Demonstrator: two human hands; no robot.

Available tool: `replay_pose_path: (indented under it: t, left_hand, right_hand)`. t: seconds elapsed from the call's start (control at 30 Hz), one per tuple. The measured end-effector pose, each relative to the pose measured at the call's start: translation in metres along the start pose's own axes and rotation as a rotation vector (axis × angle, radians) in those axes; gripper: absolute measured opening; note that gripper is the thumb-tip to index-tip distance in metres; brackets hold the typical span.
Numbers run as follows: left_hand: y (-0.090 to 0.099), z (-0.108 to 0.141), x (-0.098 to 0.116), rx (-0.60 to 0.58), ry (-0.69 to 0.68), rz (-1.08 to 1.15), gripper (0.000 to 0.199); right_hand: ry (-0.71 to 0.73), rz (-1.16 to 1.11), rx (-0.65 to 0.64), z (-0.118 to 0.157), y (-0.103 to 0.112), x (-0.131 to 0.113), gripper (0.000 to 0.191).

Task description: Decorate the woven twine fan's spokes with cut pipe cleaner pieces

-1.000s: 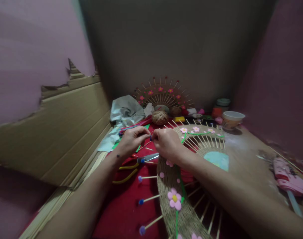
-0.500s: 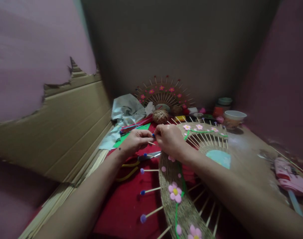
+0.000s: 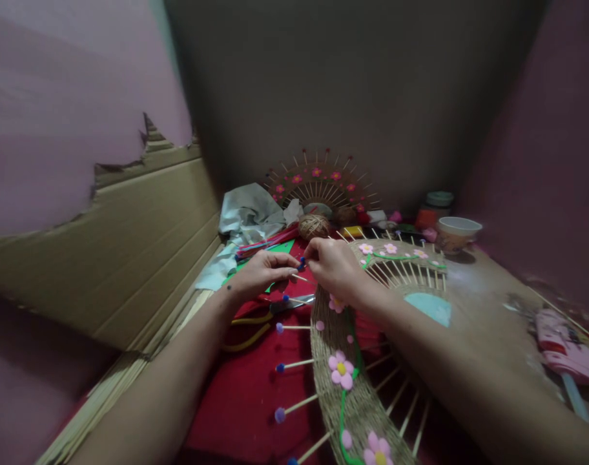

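A fan-shaped craft piece carries a twine-wrapped curved band with pink flowers and a green vine. Thin wooden sticks stick out of its edge, several capped with blue or purple fuzzy balls. At the band's upper left, my left hand pinches near the end of a wooden stick; its exact grip is partly hidden. My right hand, fingers closed, holds a short blue fuzzy piece like pipe cleaner between the two hands' fingertips. Scissors with yellow handles lie under the left wrist.
Behind the hands are a twine ball, a bundle of pipe cleaners and crumpled grey cloth. Another flowered fan leans at the back. A cup and pink glue gun lie right; cardboard stands left.
The fingertips have moved slightly apart, showing more of the blue fuzzy piece and the stick's end. The whole view has shifted a little.
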State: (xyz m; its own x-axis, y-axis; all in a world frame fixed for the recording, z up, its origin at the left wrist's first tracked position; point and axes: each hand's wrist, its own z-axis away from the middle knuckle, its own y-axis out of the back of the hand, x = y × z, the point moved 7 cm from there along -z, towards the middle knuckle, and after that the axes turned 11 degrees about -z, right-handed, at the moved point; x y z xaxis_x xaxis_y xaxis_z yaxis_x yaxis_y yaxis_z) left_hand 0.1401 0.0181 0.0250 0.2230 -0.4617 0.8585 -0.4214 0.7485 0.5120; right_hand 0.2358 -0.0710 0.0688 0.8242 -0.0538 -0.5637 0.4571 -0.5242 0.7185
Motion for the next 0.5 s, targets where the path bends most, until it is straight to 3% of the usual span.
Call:
replay_pose_path:
  t: [0.23,0.5]
  left_hand:
    - [0.0032,0.0035,0.0034,-0.035,0.009,-0.110,0.028]
    - [0.0048,0.0040,0.0074,-0.100,-0.024,-0.230,0.022]
  right_hand:
    - [0.008,-0.056,-0.029,-0.0017,-0.0019,0.0006,0.030]
    - [0.021,-0.043,-0.054,0.0005,-0.0008,-0.0043,0.024]
